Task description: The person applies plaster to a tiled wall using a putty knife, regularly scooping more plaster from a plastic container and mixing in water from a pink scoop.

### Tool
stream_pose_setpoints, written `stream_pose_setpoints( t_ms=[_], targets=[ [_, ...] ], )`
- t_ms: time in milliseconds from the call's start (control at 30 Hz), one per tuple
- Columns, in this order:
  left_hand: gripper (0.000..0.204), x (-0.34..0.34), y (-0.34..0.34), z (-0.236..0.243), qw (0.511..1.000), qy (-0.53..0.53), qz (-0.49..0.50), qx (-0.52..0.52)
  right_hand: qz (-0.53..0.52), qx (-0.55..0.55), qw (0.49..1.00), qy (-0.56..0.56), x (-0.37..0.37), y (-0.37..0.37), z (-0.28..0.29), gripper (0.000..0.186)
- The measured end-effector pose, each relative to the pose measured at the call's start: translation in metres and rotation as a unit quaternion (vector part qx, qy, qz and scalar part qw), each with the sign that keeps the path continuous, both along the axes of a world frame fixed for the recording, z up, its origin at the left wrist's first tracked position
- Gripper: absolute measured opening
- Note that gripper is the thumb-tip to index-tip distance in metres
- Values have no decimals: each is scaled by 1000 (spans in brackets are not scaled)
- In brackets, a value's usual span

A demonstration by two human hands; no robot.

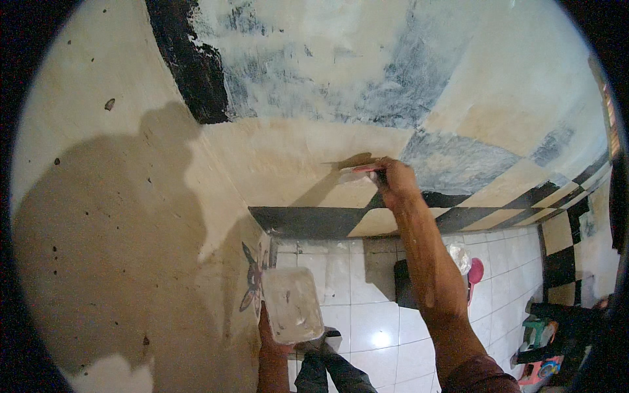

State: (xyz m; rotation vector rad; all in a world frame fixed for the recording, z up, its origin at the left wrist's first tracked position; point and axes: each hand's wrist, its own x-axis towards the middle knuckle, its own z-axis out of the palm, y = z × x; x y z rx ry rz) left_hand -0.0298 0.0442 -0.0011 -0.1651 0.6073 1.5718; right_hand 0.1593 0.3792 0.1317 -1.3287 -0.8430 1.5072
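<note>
My right hand (396, 180) is raised and grips a small putty knife with a red handle (359, 171). Its blade lies flat against the cream-coloured wall (288, 157), just above a black painted band. My left hand (268, 337) is low, near the bottom edge, and holds a flat rectangular board (293, 304) smeared with whitish putty. The board is tilted toward me. Only the edge of the left hand shows behind the board.
The wall meets another wall (118, 216) at a corner on the left. Black and cream checks (557, 249) run along the right. Below lies a white tiled floor (373, 314), with a dark bucket (406, 285), a pink scoop (475, 272) and coloured items (540, 334) at lower right.
</note>
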Motion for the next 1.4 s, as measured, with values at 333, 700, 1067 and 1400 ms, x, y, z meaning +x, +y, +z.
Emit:
stream_pose_setpoints(
  t_ms=[333, 700, 1067, 1400],
  targets=[
    [55, 18, -7, 0, 998, -56, -11, 11, 14, -23, 998, 59, 46, -89, -58, 13],
    [53, 26, -9, -2, 997, 68, -5, 35, 18, -13, 989, 144, 30, -61, -70, 13],
    [52, 29, 1, 5, 999, -13, -18, 38, -77, 37, 989, 121, 11, -62, 12, 13],
    [53, 27, -2, 5, 997, -67, -19, 35, -12, -43, 980, 195, -8, -72, -83, 21]
  ],
)
